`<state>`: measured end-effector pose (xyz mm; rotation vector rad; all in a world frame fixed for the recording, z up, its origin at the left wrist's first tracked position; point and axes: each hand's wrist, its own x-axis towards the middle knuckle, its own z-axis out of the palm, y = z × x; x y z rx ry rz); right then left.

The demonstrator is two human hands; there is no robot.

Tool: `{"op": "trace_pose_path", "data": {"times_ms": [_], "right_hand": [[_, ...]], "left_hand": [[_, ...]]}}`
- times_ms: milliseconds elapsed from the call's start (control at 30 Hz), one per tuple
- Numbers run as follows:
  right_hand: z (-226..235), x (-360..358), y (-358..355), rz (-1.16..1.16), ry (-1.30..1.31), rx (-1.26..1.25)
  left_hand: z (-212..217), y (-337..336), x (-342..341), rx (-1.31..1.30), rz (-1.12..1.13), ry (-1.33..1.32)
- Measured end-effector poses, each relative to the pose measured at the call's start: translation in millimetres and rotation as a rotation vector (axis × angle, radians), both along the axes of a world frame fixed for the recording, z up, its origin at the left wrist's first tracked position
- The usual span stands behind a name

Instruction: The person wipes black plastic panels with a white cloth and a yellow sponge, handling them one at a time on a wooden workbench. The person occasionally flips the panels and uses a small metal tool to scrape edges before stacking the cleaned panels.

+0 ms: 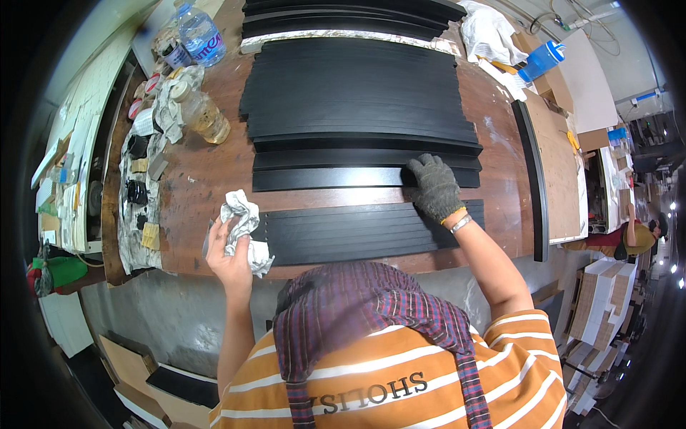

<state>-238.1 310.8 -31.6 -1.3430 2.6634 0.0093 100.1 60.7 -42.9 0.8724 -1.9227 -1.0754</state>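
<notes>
My left hand point(232, 261), bare, is closed around a crumpled white rag point(243, 209) beside the left ends of a near row of flat black strips point(343, 234). My right hand point(434, 189), in a dark grey knit glove, has its fingers bent over the right part of a long black strip point(321, 179). That strip catches a bright shine along its middle. Its underside and my right thumb are hidden. Behind it, more black strips point(357, 89) lie side by side in a wide stack.
On the wooden table's point(204, 179) left stand a bottle of yellowish liquid point(204, 114) and a water bottle point(200, 36), by small jars and stained cloths. A blue bottle point(542, 61) and white cloth point(491, 32) sit far right. One black strip point(532, 182) lies along the right edge.
</notes>
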Motion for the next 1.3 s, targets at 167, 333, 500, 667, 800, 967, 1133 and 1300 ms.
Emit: {"op": "trace_pose_path", "data": {"times_ms": [167,333,500,667,800,967,1133,1300], "right_hand": [[0,-16,-19,0.141,0.035,0.021],[11,-27,-35,0.174,-0.027,0.154],[12,-32,-37,0.151,-0.052,0.141],[-5,-48,-39,0.127,0.199,-0.084],[-8,-39,-28,-0.036,0.193,-0.086],[2,-19,17,-0.128,-0.599,-0.051],[-25,-31,38,-0.083,-0.752,0.037],[-52,-36,37,-0.012,-0.461,-0.065]], "left_hand": [[1,1,-1,0.083,-0.052,0.009],[-2,-1,-1,0.044,-0.036,0.007],[-5,-8,12,0.021,0.032,-0.026],[-7,-11,19,0.155,0.087,-0.022],[-8,-10,18,0.14,0.065,-0.007],[-4,-18,19,0.11,0.091,0.002],[-5,-25,8,0.264,0.11,0.127],[-4,-17,-16,0.121,-0.075,0.052]]}}
